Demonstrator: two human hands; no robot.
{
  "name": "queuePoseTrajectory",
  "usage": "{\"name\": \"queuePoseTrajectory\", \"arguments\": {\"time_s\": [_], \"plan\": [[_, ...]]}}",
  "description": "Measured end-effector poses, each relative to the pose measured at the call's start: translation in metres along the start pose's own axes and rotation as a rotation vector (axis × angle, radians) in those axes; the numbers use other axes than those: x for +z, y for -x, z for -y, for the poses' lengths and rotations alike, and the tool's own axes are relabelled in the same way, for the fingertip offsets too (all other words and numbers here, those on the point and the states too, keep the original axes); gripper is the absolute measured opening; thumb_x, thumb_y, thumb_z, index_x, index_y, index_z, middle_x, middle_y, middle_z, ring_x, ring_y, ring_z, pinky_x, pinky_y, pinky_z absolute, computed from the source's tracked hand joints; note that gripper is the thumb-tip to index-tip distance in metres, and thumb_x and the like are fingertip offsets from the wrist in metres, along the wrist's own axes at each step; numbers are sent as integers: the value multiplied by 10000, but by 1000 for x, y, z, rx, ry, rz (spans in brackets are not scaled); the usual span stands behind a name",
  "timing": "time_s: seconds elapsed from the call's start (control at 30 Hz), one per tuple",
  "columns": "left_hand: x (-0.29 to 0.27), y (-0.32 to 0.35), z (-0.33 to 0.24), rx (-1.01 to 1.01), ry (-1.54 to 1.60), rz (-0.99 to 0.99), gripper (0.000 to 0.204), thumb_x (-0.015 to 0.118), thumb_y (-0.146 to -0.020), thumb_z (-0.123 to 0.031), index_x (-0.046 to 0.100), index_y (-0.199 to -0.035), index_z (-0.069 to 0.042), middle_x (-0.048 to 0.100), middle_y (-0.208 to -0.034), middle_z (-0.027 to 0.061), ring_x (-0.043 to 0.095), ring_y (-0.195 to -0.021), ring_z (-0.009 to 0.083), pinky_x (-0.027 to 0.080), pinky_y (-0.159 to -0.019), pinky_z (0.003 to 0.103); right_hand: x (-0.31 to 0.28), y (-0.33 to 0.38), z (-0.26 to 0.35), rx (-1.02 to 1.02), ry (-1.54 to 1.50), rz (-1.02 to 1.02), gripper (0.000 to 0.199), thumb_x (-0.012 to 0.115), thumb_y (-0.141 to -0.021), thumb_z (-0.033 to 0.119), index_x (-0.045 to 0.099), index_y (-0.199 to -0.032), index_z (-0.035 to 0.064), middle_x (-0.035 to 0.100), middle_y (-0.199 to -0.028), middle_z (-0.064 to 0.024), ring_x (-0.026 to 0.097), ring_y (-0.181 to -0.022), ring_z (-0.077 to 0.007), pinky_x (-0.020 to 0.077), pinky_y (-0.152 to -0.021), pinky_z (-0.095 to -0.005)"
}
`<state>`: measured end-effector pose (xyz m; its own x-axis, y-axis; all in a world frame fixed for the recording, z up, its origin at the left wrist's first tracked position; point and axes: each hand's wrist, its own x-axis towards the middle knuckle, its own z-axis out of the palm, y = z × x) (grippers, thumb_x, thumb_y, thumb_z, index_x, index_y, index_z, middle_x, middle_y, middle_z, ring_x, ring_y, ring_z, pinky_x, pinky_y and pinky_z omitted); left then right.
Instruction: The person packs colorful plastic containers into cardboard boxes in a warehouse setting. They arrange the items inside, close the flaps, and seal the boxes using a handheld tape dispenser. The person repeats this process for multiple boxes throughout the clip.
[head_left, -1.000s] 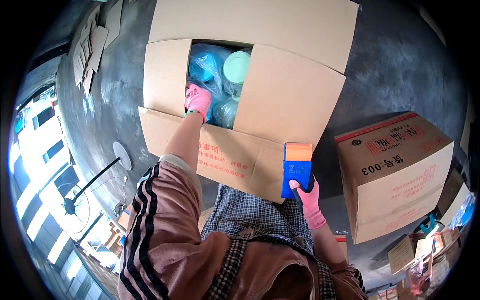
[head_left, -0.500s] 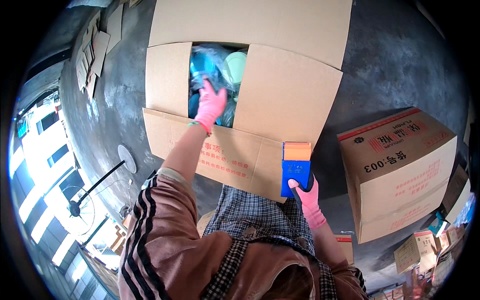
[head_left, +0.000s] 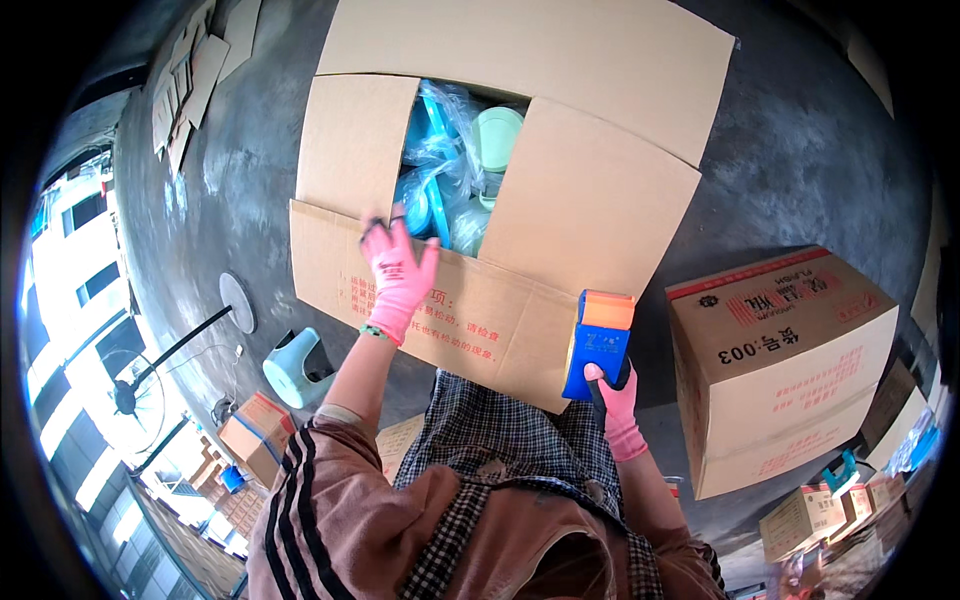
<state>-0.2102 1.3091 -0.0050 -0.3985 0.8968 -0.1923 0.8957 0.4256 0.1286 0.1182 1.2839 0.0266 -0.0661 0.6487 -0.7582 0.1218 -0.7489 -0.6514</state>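
Note:
A large cardboard box (head_left: 345,140) stands in front of me with its flaps spread apart. Through its opening show blue items (head_left: 420,205) and a pale green round-topped one (head_left: 497,138), partly wrapped in clear plastic; their lower parts are hidden. My left hand (head_left: 397,275), in a pink glove, rests over the near flap (head_left: 470,325) with fingers spread and nothing in it. At that flap's right end, my gloved right hand (head_left: 618,398) grips what looks like a tape dispenser (head_left: 600,350), blue with an orange top and a black handle.
A closed carton (head_left: 790,370) stands on the floor to the right, with smaller cartons (head_left: 805,520) behind it at lower right. On the left are a light blue stool (head_left: 290,368), a standing fan (head_left: 125,397) and another carton (head_left: 255,435). Flattened cardboard (head_left: 205,80) lies at far left.
My left hand has come out of the box opening, back toward me onto the near flap, fingers now spread. My right hand still holds the tape dispenser, slightly tilted. The view has shifted a little.

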Motion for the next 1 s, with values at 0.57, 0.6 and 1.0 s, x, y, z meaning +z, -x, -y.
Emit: {"name": "queuePoseTrajectory", "arguments": {"time_s": [0.57,0.6,1.0], "plan": [[78,0,11,-542,-76,-75,757,480,-754,-399,141,-1297,4,81,-1318,300,80,-1214,459,103,-947,556,-120,-330,160,-148,-176,-333,591,446,-786,510,383,-1201,94,454,-1153,-95,465,-1000,-226,377,-864,-386],[78,1,12,-538,-77,-77,759,482,-752,-401,142,-1297,4,81,-1317,300,80,-1214,460,102,-947,556,-112,-336,164,-176,-216,-257,576,446,-785,500,384,-1196,101,441,-1169,-87,445,-1025,-229,365,-875,-395],[70,9,21,-640,-140,187,720,512,-720,-421,276,-1259,-5,62,-1335,272,74,-1218,455,107,-951,563,30,-84,168,-188,-158,352,644,590,-702,355,366,-1196,8,481,-1116,-133,508,-955,-227,422,-835,-362]]}}
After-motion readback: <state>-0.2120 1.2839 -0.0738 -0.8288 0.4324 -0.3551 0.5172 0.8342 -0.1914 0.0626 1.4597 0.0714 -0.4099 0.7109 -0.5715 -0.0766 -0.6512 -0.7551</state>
